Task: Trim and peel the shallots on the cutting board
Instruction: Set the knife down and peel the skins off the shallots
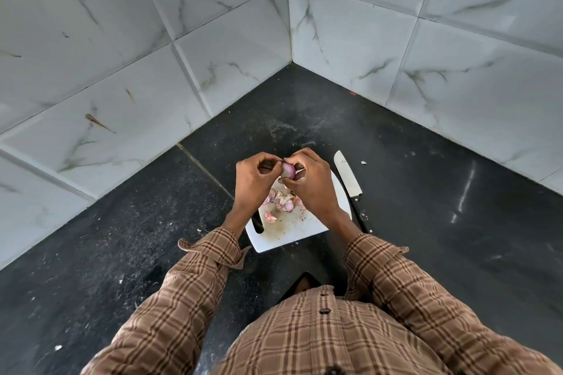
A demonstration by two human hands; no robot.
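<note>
Brown checked shirt (320, 341) filling the bottom of the frame. Above it, at centre, left hand (254, 179) and right hand (310, 183), both with fingers curled, pinching one pink shallot (288, 170) between them, raised over the white cutting board (292, 228) on the black bench (122, 237). Peels and trimmed shallot pieces (285, 202) scattered on the board. Knife (350, 183) just right of the board.

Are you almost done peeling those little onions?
Partway, it seems. Done: loose skins lie on the board, and the knife is set down beside it. In hand: both hands, left and right, hold one shallot, apparently peeling it. Left: a few pink pieces remain on the board; whether they're peeled, I can't tell.
</note>
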